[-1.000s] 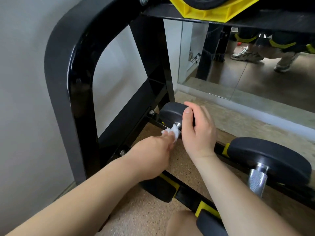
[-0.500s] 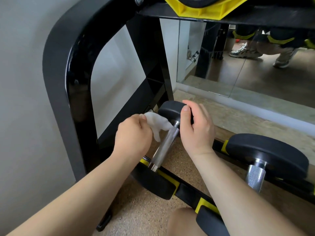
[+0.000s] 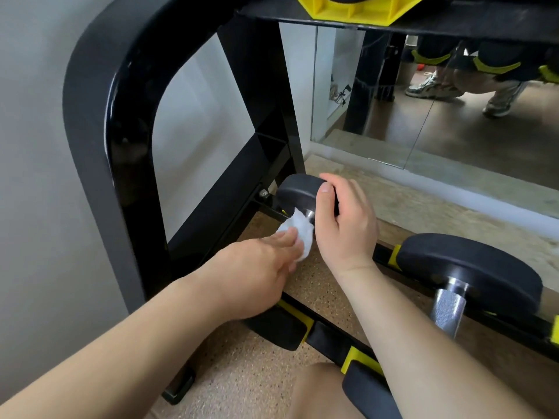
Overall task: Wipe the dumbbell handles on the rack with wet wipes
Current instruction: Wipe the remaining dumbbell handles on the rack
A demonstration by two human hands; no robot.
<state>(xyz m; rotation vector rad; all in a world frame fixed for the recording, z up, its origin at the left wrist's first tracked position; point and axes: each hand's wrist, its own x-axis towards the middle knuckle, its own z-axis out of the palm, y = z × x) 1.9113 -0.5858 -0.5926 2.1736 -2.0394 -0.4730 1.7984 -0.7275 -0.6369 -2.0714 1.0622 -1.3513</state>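
One dumbbell head [image 3: 298, 192] gripped by R hand [image 3: 344, 225], L hand [image 3: 257, 273] pinches wipe [image 3: 302, 234] on handle [image 3: 309, 213], 2nd dumbbell [image 3: 469, 267] right

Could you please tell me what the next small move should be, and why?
Probably draw the wet wipe back along the handle toward the near head: the left hand holds it at the handle's far end, right under the far head, which the right hand grips.

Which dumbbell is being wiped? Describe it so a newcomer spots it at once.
Start at the rack's curved black end post on the left. Low down beside it lies the leftmost dumbbell. It alone has the right hand round its far head and a white wet wipe at its handle.
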